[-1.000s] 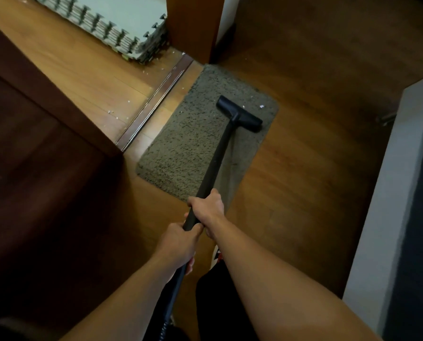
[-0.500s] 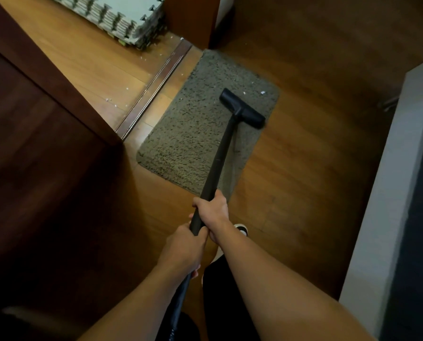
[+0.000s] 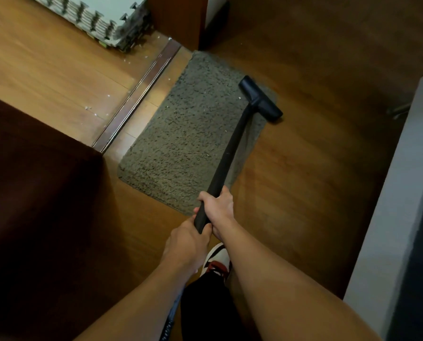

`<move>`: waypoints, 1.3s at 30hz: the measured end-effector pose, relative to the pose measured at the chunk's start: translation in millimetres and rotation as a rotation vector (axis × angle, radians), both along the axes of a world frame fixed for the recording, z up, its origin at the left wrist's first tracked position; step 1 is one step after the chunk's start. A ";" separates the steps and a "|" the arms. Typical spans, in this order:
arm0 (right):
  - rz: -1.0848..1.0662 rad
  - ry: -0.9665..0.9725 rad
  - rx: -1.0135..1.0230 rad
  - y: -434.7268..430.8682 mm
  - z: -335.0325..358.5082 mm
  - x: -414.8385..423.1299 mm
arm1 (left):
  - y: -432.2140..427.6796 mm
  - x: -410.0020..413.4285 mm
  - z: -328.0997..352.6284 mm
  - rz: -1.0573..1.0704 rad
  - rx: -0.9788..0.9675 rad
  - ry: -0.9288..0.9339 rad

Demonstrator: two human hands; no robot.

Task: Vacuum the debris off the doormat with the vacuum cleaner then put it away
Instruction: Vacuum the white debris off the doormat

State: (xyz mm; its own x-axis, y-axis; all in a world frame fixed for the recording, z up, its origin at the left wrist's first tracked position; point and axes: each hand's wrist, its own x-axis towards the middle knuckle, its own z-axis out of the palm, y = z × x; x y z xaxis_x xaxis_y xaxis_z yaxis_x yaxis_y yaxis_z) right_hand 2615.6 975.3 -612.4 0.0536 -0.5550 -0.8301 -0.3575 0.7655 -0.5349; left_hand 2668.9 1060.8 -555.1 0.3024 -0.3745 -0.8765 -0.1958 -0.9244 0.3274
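Note:
A grey-brown shaggy doormat (image 3: pixel 185 143) lies on the wooden floor by a door threshold. A few white specks of debris (image 3: pixel 240 97) sit on its pile near the far right. The black vacuum wand (image 3: pixel 232 148) runs from my hands up to its flat nozzle head (image 3: pixel 260 99), which rests at the mat's far right edge, partly over the floor. My right hand (image 3: pixel 219 207) grips the wand higher up. My left hand (image 3: pixel 188 242) grips the wand's lower end just behind it. The vacuum's body is out of view.
A stack of foam puzzle mats (image 3: pixel 99 18) lies beyond the metal threshold strip (image 3: pixel 136 97), with white crumbs on the floor there. A dark wooden door (image 3: pixel 38 205) stands at left, a white wall edge (image 3: pixel 397 193) at right. My shoe (image 3: pixel 216 264) is below my hands.
The nozzle head has slid to the right across the mat, from its middle far part to its right edge. Both hands kept their grip on the wand.

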 end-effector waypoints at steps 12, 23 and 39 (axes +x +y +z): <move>0.015 0.029 -0.002 -66.7 -13.9 -18.0 | -61.4 -24.0 -22.4 0.043 -0.034 0.006; 0.172 0.107 -0.038 -4.3 -4.0 4.2 | 5.4 -1.9 -13.2 0.044 -0.026 0.005; 0.156 0.019 0.044 146.8 24.9 58.3 | 151.5 50.1 32.6 0.051 0.015 -0.009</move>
